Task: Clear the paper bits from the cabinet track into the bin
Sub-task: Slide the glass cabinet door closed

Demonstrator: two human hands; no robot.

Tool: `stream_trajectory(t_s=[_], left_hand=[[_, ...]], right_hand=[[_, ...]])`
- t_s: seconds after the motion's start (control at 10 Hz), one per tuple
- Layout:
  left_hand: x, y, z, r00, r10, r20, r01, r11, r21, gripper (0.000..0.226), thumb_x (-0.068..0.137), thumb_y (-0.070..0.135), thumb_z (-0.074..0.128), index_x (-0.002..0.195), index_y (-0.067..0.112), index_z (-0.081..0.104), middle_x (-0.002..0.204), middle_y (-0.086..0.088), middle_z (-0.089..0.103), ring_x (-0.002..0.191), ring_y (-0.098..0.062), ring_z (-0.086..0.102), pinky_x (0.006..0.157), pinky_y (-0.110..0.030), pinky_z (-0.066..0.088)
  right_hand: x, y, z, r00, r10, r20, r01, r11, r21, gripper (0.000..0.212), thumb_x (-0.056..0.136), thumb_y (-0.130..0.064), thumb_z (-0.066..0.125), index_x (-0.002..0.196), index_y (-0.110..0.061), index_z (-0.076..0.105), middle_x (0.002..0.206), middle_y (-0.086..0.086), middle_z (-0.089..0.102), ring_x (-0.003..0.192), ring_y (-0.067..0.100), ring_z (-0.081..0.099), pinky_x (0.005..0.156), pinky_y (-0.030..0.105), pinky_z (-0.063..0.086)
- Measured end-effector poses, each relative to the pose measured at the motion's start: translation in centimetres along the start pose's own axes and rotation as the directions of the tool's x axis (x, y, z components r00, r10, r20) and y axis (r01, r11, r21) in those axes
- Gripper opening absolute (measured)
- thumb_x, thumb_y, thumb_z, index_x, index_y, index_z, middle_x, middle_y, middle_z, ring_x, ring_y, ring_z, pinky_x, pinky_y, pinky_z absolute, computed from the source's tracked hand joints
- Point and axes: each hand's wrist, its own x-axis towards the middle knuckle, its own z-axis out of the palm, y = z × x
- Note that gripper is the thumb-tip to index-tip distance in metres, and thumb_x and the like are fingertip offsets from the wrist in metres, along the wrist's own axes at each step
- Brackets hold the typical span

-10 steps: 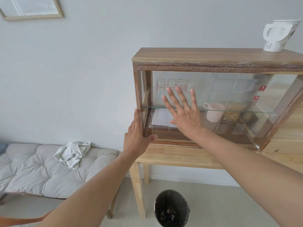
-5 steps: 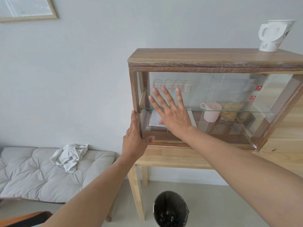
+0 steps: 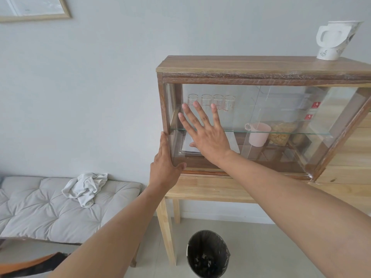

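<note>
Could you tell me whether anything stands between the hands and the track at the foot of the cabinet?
Yes. The glass door covers the left half of the cabinet, above the bottom track. The right hand lies flat on that glass; the left hand holds the cabinet's left edge. No paper bits are discernible.

You can see a white jug (image 3: 334, 42) up at the far right, a pink mug (image 3: 259, 134) near four measuring glasses (image 3: 211, 101), and a crumpled white cloth (image 3: 85, 187) lying on the grey cushioned bench (image 3: 40, 213).
</note>
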Motion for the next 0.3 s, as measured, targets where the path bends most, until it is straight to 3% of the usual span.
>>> stream_trajectory(t_s=[0.2,0.3], left_hand=[[-0.8,2.9,-0.9,0.992,-0.116,0.049,0.104,0.973,0.207,0.111,0.095,0.036,0.072,0.163,0.026,-0.016,0.175,-0.006,-0.003,0.152,-0.038,0.026,0.112,-0.060,0.034],[-1.1,4.9,-2.2,0.992,-0.103,0.076,0.078,0.958,0.276,0.103,0.099,0.041,0.064,0.164,0.021,-0.013,0.174,-0.007,-0.009,0.158,-0.035,0.011,0.117,-0.059,0.029]], right_hand=[[-1.1,1.9,-2.7,0.999,-0.049,-0.006,0.049,0.996,0.079,0.111,0.096,-0.035,0.078,0.174,-0.015,0.002,0.183,0.013,-0.004,0.169,0.038,-0.001,0.132,0.068,0.011],[-2.9,3.6,-4.7,0.999,-0.036,0.027,0.030,0.983,0.179,0.098,0.100,-0.033,0.071,0.174,-0.015,0.009,0.183,0.013,0.001,0.169,0.036,0.003,0.133,0.063,0.017]])
